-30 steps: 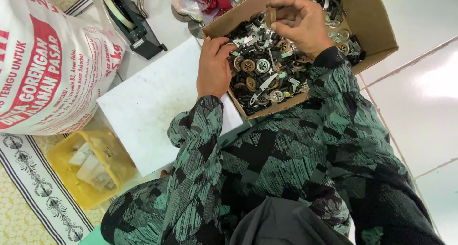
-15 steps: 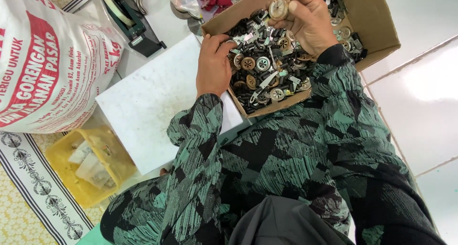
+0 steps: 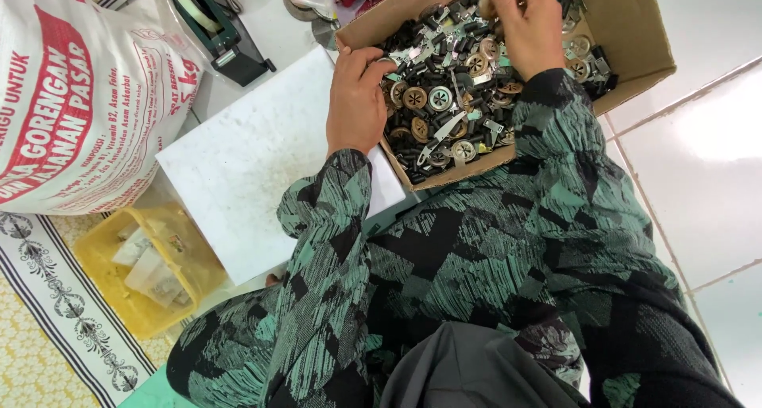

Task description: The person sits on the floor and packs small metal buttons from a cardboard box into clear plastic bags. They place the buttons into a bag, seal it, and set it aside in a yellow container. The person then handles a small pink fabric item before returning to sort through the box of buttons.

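Resting on the near-left edge of a cardboard box point(image 3: 635, 27), left hand point(image 3: 355, 98) lying flat, fingers loosely curled over the rim and just touching the heap of small parts point(image 3: 452, 114) inside; holding nothing. Hovering over the far side of the same box, right hand point(image 3: 530, 28) with fingers bunched together, pinching a small round brownish piece point(image 3: 486, 1) at the fingertips, just above the heap. Filling the box: black plastic bits, thin silvery metal strips, and round brass-coloured discs with star-shaped cut-outs, all jumbled together. Sitting open on a pale tiled floor point(image 3: 698, 178), with its near corner over a white board point(image 3: 254, 162). Spreading out to the left of the box under the left forearm, that board, flat and speckled with grime. Covering both arms, green-and-black patterned sleeves point(image 3: 508, 241). Lying beyond the board, a dark tape dispenser point(image 3: 218, 27) with a roll in it. Bulging at far left, a big white sack point(image 3: 71, 98) with red printing. Sitting below the sack, a yellow plastic basket point(image 3: 147, 269) holding a few pale packets, beside a mat point(image 3: 55, 297) with a black-and-white border.
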